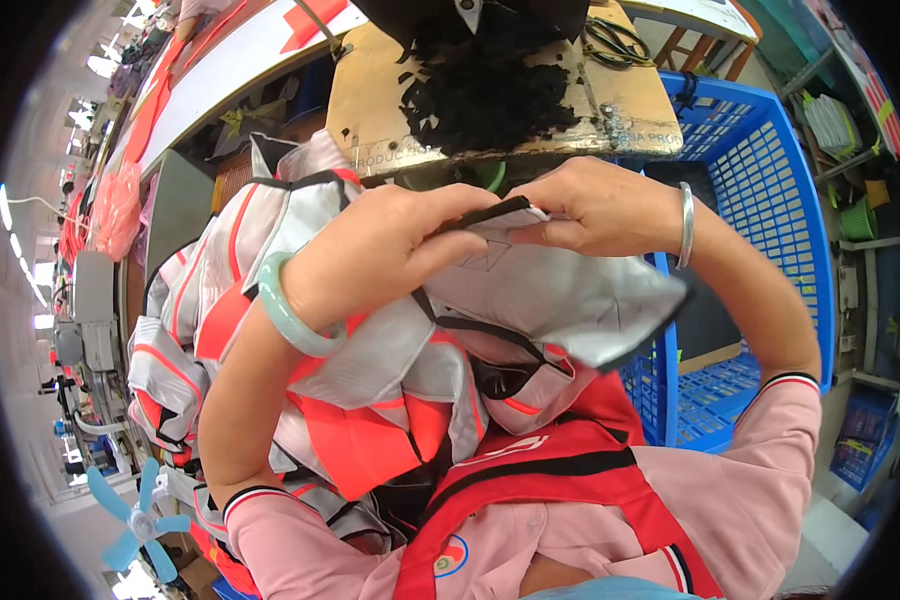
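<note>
Above my lap, I hold a silver-grey fabric piece with a black strip along its top edge. My left hand pinches the left end of that edge between thumb and fingers. The right hand grips the same edge a little further right, thumb underneath. Below the hands the grey cloth hangs down, its dark-trimmed corner reaching toward the blue basket. A large heap of grey, white and orange-red sewn pieces with black trim lies against my lap and left side.
Just beyond my hands is a worn wooden board strewn with black scraps, under a dark machine part. Dark-handled scissors lie at its far right. A blue plastic basket stands right; a white table with orange-red strips runs far left.
</note>
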A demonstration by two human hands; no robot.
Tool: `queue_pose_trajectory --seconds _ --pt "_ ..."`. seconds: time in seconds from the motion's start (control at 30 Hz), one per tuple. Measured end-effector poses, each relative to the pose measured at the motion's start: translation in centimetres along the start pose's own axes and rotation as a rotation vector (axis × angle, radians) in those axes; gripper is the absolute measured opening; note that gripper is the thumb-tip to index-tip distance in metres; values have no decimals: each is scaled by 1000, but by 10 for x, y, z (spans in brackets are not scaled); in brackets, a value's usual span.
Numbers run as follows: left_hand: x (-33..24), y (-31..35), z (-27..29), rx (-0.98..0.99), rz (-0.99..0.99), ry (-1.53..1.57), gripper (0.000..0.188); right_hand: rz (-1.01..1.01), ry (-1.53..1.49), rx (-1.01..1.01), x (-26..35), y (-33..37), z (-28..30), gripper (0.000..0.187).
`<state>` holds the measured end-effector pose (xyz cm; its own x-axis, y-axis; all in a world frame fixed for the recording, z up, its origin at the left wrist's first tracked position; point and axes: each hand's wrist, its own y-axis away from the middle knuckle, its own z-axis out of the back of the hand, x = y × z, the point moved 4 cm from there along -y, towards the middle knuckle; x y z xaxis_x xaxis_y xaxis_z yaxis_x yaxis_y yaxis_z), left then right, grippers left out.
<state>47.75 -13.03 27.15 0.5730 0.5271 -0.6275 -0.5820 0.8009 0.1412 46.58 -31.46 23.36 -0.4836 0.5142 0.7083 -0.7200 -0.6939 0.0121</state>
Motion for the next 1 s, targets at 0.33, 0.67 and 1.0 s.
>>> queue_pose_trajectory --seconds 0.33,0.67,1.0 --pt "0 66 -3 -143 0 -631 31 -107 -23 -154 -17 56 -6 16" --pt "-43 113 -30 420 181 -318 24 -152 -112 -321 -25 69 -2 14" --pt "63 8 -38 390 182 148 75 -55 29 -510 -1 89 20 12"
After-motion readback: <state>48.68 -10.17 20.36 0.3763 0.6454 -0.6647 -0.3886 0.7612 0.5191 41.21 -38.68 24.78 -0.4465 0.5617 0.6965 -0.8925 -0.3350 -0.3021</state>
